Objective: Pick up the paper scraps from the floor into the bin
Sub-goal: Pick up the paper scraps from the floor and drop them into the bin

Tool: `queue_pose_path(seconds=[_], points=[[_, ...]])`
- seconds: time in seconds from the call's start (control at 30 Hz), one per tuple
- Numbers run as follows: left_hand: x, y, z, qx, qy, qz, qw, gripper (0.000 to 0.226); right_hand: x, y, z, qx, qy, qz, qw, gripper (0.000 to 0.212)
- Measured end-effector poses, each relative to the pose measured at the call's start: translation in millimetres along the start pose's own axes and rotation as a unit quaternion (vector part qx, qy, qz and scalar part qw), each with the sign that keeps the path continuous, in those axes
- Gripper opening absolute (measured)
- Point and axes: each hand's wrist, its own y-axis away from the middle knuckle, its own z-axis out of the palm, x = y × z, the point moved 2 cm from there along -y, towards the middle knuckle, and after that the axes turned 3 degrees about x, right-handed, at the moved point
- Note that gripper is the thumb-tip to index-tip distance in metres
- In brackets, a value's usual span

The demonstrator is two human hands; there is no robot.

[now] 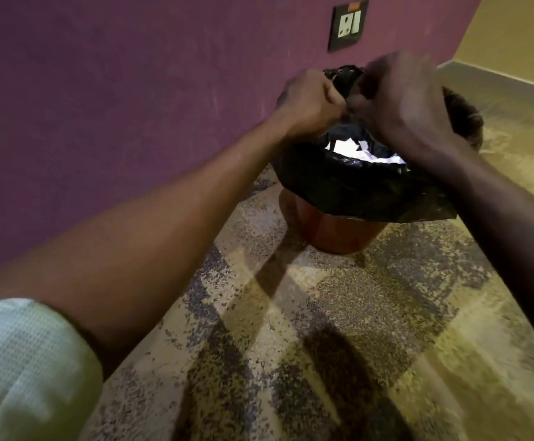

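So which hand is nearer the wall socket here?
Right. The right hand is raised over the bin, almost directly below the wall socket. The left hand sits beside it, further to the left, both bunched at the black bag.

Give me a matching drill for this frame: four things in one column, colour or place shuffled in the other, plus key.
Column one:
1. bin
2. bin liner
3. paper scraps
4. wall socket

Column two:
A. white, lying inside the liner
B. on the purple wall, above the hands
C. reddish-brown, standing on the speckled floor
D. black, draped over the rim

Pairs: 1-C, 2-D, 3-A, 4-B

The left hand and right hand meet over the bin opening, apparently gripping the liner's top edge; motion blur hides the exact hold.
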Motion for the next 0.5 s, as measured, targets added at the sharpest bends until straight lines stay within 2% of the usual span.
queue_pose_path(seconds=[0.1, 0.2, 0.3, 0.4, 0.5], points=[[-15, 3, -15, 0.103, 0.084, -0.023, 0.991, 0.018, -25, 14, 1, 0.040, -0.097, -0.074, 0.992, 0.017], [-28, 17, -34, 0.220, 0.156, -0.066, 0.961, 0.021, -48, 43, 17, 0.044, -0.196, -0.116, 0.973, 0.009], [-55, 38, -47, 0.277, 0.174, -0.124, 0.937, 0.021, -48, 80, 62, -0.090, -0.218, -0.079, 0.969, 0.012], [-88, 63, -50, 0.269, 0.189, -0.191, 0.925, 0.004, -16, 109, 118, -0.217, -0.118, -0.030, 0.969, 0.015], [-124, 90, -38, 0.250, 0.174, -0.240, 0.921, 0.009, 32, 134, 166, -0.311, -0.033, 0.013, 0.950, 0.020]])
